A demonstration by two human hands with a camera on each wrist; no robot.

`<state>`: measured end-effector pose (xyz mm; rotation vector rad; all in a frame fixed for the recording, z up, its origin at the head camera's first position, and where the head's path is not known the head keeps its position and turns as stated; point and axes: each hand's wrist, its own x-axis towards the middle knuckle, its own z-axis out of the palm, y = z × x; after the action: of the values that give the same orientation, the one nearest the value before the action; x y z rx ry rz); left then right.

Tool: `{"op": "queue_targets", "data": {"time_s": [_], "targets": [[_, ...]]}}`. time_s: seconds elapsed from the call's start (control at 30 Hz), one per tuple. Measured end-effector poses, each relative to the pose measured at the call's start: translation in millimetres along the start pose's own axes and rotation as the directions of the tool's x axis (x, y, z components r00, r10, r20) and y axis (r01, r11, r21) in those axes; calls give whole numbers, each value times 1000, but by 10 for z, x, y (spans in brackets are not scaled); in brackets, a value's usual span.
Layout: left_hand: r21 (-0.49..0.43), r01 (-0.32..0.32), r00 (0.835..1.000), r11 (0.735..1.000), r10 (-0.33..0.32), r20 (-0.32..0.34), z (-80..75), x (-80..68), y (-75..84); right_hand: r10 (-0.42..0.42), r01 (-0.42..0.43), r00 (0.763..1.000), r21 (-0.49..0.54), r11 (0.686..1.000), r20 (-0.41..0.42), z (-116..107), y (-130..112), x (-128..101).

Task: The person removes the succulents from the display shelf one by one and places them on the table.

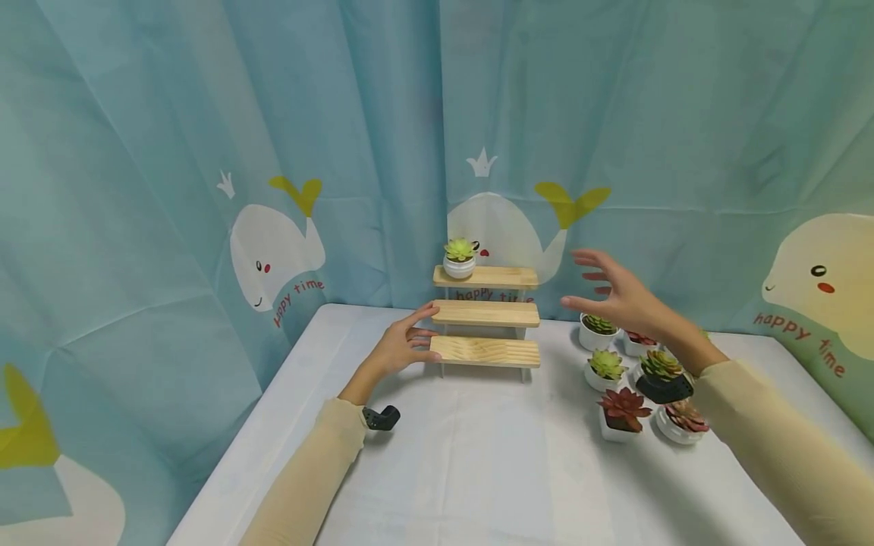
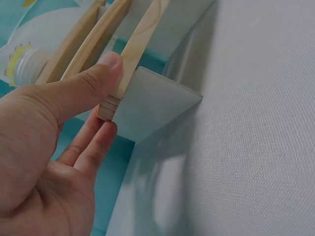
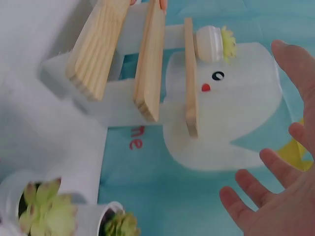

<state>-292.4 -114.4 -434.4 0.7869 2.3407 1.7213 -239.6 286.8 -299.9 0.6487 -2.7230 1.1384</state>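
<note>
A three-tier wooden shelf stand (image 1: 486, 350) is on the table, with a potted green succulent (image 1: 460, 258) at the left end of its top tier. My left hand (image 1: 398, 345) pinches the stand's left side. In the left wrist view, the thumb (image 2: 93, 81) lies against a board and the fingertips touch its end. My right hand (image 1: 617, 297) is in the air to the right of the stand, its fingers spread and holding nothing. In the right wrist view, the succulent on the top tier (image 3: 210, 44) shows beyond the boards.
Several potted succulents stand on the right of the table, partly under my right forearm. Among them are a red one (image 1: 624, 412), a light green one (image 1: 606, 367) and a reddish one in a round pot (image 1: 683, 419). A blue whale-print curtain (image 1: 389, 152) hangs behind.
</note>
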Motion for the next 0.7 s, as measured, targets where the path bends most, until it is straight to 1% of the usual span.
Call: {"op": "queue_targets", "data": {"time_s": [0.17, 0.3, 0.5, 0.6, 0.7], "targets": [[7, 1, 1000, 1000, -1, -3, -7, -3, 2, 18, -18, 1000, 15, 1000, -4, 166, -44, 196], [7, 6, 1000, 1000, -6, -6, -7, -3, 4, 4, -3, 1000, 20, 1000, -10, 290, -46, 347], [13, 7, 1000, 1000, -7, -9, -6, -6, 6, -24, 24, 998, -16, 1000, -50, 486, -50, 573], [13, 3, 1000, 1000, -2, -10, -8, -10, 9, -29, 29, 997, 1, 1000, -72, 589, -68, 673], [11, 3, 1000, 1000, -3, -11, -5, -9, 14, -30, 31, 997, 11, 999, -77, 687, -90, 771]]}}
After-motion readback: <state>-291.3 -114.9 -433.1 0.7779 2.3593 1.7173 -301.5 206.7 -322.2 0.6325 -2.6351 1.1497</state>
